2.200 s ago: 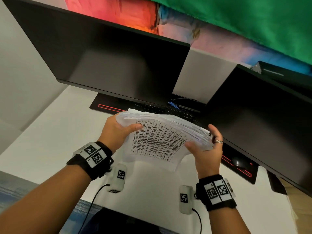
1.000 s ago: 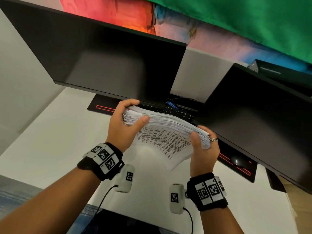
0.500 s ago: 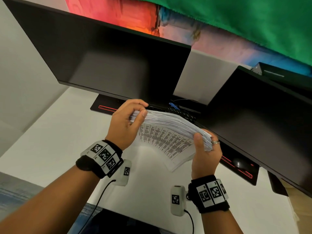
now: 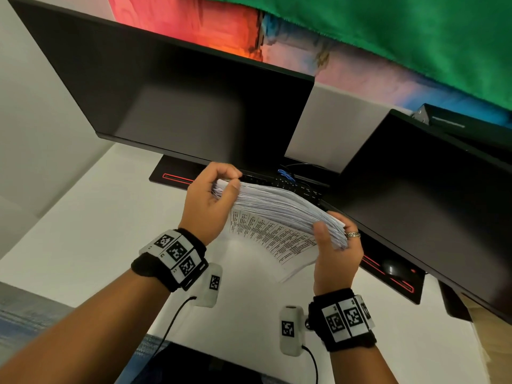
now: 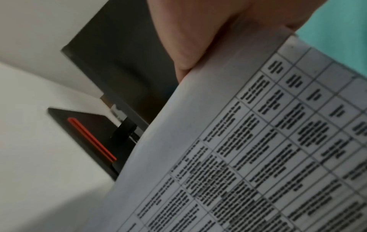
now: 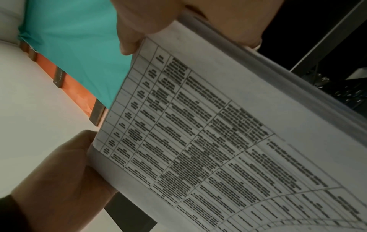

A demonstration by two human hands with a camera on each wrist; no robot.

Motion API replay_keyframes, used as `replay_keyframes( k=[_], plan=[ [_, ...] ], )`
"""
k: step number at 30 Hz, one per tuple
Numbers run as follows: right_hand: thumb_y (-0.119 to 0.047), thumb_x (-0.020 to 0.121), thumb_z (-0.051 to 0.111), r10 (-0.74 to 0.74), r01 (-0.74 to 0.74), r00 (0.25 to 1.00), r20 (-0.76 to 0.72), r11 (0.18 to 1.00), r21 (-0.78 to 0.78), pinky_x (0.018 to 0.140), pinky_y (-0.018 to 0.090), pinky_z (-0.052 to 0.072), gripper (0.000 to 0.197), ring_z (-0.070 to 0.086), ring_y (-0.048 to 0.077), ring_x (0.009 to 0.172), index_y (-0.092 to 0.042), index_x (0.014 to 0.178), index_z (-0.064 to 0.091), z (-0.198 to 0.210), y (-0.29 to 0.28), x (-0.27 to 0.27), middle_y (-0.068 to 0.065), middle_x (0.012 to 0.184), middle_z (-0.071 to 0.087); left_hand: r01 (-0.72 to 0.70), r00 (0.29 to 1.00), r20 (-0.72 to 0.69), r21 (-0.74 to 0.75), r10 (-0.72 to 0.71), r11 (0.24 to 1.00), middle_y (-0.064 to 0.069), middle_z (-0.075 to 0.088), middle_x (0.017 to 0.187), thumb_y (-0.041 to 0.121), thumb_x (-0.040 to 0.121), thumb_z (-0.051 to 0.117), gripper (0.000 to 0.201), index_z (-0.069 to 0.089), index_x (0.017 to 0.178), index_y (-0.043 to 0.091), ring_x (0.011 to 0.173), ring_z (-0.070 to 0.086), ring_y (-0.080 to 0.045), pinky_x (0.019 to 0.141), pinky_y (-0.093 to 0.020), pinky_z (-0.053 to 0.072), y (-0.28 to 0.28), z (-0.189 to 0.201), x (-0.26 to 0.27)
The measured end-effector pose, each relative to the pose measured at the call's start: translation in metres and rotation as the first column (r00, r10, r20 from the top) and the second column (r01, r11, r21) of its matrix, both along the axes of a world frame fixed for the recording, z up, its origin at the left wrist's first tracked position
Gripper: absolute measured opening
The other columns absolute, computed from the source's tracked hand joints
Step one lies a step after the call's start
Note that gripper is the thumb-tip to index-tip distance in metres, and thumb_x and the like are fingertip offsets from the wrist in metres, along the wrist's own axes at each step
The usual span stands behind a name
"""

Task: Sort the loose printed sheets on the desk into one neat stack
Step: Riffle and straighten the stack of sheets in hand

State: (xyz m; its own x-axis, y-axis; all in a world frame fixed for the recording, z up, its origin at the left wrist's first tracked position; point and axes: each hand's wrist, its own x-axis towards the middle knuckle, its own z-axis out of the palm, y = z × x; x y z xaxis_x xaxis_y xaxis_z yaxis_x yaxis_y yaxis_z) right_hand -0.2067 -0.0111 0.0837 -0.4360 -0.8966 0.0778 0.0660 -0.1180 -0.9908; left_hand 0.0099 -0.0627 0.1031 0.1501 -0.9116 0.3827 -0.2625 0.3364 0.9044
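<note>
A thick stack of printed sheets with tables of text is held in the air above the white desk, tilted with its printed face toward me. My left hand grips its upper left end, thumb on the near face and fingers curled over the top edge. My right hand grips the lower right end, thumb in front, ringed finger behind. The sheet edges are fanned and uneven. In the left wrist view the printed face fills the right side; in the right wrist view the same sheets run between both hands.
Two dark monitors stand close behind the stack. A black desk mat with red lines and a keyboard lie under them. A mouse sits at the right. Green cloth hangs above.
The stack has tipped more edge-up and been squeezed closer together. My left fingers have curled further over the top edge; my right hand has stayed at the lower right end.
</note>
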Motion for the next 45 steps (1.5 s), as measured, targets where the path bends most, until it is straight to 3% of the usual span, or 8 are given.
replay_keyframes(
  k=[7, 13, 19, 24, 30, 36, 40, 45],
  plan=[
    [-0.014, 0.089, 0.071, -0.116, 0.116, 0.993, -0.015, 0.993, 0.023, 0.060, 0.021, 0.057, 0.012, 0.070, 0.008, 0.077, -0.013, 0.099, 0.066, 0.002, -0.008, 0.004, -0.003, 0.088, 0.068, -0.046, 0.996, -0.069, 0.043, 0.049, 0.998, -0.005, 0.067, 0.105, 0.011, 0.093, 0.061, 0.019, 0.062, 0.111, 0.014, 0.097, 0.061, -0.012, 0.092, -0.042, 0.052, -0.002, 0.000, -0.005],
    [-0.014, 0.095, 0.062, -0.163, 0.163, 0.987, 0.002, 0.986, 0.044, 0.060, 0.028, 0.054, 0.013, 0.066, 0.013, 0.077, -0.024, 0.087, 0.066, 0.007, -0.010, 0.002, -0.001, 0.086, 0.064, 0.234, 0.972, -0.027, 0.087, -0.232, 0.968, -0.010, 0.058, 0.123, 0.015, 0.058, 0.093, 0.103, 0.031, 0.140, 0.024, 0.105, 0.061, -0.010, 0.089, -0.016, 0.048, 0.001, -0.004, 0.014],
    [-0.002, 0.066, 0.086, 0.076, -0.072, 0.990, -0.120, 0.997, 0.042, 0.069, 0.028, 0.062, 0.054, 0.074, 0.015, 0.090, -0.016, 0.113, 0.064, 0.006, -0.002, -0.011, 0.000, 0.102, 0.071, 0.123, 0.987, -0.129, 0.219, -0.096, 0.968, -0.007, 0.073, 0.097, 0.007, 0.063, 0.090, 0.092, 0.039, 0.136, 0.026, 0.095, 0.071, -0.016, 0.094, -0.027, 0.051, -0.006, -0.012, 0.020],
    [0.000, 0.071, 0.083, 0.086, -0.080, 0.977, -0.196, 0.996, 0.037, 0.062, 0.020, 0.059, 0.021, 0.073, 0.005, 0.072, -0.013, 0.079, 0.069, 0.014, -0.007, -0.023, -0.009, 0.078, 0.075, 0.218, 0.967, 0.031, 0.421, -0.254, 0.881, 0.012, 0.076, 0.089, 0.024, 0.066, 0.084, 0.035, 0.069, 0.098, 0.024, 0.084, 0.072, -0.003, 0.077, -0.027, 0.059, -0.012, -0.018, 0.020],
    [-0.015, 0.074, 0.086, 0.115, -0.078, 0.887, -0.448, 0.992, 0.100, 0.064, 0.022, 0.058, 0.025, 0.071, 0.010, 0.077, -0.028, 0.086, 0.068, 0.037, -0.013, -0.046, -0.009, 0.080, 0.072, 0.186, 0.951, 0.220, 0.150, -0.216, 0.971, 0.006, 0.072, 0.079, 0.025, 0.077, 0.082, 0.022, 0.072, 0.092, 0.014, 0.071, 0.068, -0.008, 0.064, -0.019, 0.052, -0.016, 0.037, 0.011],
    [-0.022, 0.075, 0.086, 0.412, -0.356, 0.653, -0.635, 0.908, 0.223, 0.076, 0.020, 0.059, 0.054, 0.068, -0.002, 0.086, -0.031, 0.123, 0.062, 0.071, -0.033, -0.004, -0.017, 0.098, 0.070, 0.301, 0.662, 0.722, -0.009, -0.202, 0.953, 0.009, 0.061, 0.063, 0.041, 0.082, 0.074, 0.024, 0.061, 0.076, 0.021, 0.058, 0.057, -0.013, 0.055, -0.034, 0.049, -0.012, 0.093, -0.003],
    [-0.023, 0.078, 0.083, 0.390, -0.324, 0.702, -0.596, 0.920, 0.220, 0.076, 0.039, 0.061, 0.027, 0.071, 0.012, 0.083, -0.021, 0.103, 0.073, 0.058, -0.040, 0.002, -0.006, 0.090, 0.074, 0.259, 0.727, 0.659, -0.006, -0.191, 0.966, 0.009, 0.071, 0.084, 0.046, 0.078, 0.075, 0.025, 0.065, 0.095, 0.029, 0.076, 0.065, -0.013, 0.068, -0.038, 0.054, -0.016, 0.087, 0.011],
    [-0.007, 0.081, 0.078, 0.374, -0.316, 0.904, -0.206, 0.910, 0.267, 0.084, 0.041, 0.061, 0.028, 0.075, 0.011, 0.092, -0.019, 0.106, 0.073, 0.036, -0.033, -0.020, -0.003, 0.099, 0.078, -0.199, 0.864, 0.478, 0.037, 0.157, 0.979, 0.010, 0.034, 0.154, 0.042, 0.065, 0.089, 0.111, 0.021, 0.153, 0.035, 0.143, 0.032, -0.017, 0.118, -0.037, 0.026, -0.006, 0.019, 0.067]
  ],
)
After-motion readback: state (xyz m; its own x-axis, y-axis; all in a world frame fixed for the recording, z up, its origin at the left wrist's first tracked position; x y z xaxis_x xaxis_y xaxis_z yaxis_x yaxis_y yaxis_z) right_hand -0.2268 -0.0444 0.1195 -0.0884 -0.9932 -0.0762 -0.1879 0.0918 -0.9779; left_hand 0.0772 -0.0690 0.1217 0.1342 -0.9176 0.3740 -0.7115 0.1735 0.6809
